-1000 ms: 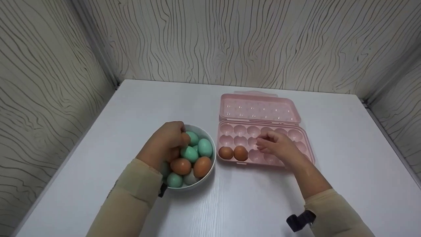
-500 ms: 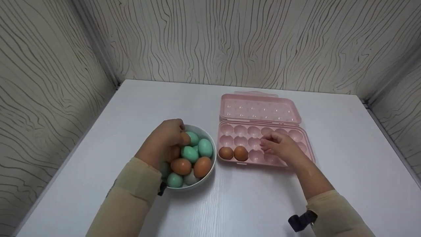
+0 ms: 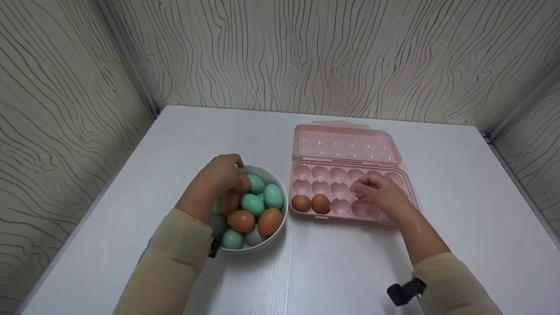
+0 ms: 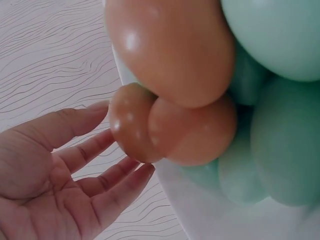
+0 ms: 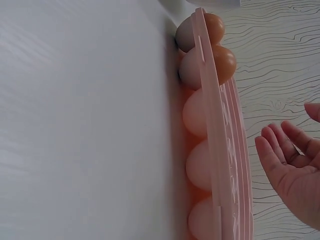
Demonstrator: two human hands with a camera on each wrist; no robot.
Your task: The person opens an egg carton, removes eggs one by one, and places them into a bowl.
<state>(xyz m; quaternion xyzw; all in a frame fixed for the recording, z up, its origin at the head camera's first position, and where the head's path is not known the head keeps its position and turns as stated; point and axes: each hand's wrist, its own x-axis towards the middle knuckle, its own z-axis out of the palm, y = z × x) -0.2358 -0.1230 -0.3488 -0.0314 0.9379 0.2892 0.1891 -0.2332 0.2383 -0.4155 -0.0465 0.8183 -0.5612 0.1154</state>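
My left hand (image 3: 218, 173) is over the far left rim of a white bowl (image 3: 285, 205) heaped with brown and green eggs. In the left wrist view its fingers are spread fairly straight, with thumb and fingertips right at a brown egg (image 4: 131, 122) near the rim. A second brown egg (image 4: 195, 132) sits against that one. My right hand (image 3: 380, 194) hovers over the right part of an open pink egg carton (image 3: 345, 218), fingers loosely bent and nothing in them. Two brown eggs (image 3: 320, 204) occupy the front left cups of the carton.
The carton's lid (image 3: 345, 144) lies back behind it, toward the wall (image 3: 306, 57). Bowl and carton stand close side by side on a white table (image 3: 280, 280). Green eggs (image 3: 273, 196) and more brown eggs (image 3: 269, 222) fill the bowl.
My left hand has shifted slightly back and left, uncovering more of the brown eggs beneath it. My right hand has drifted a little to the right over the carton.
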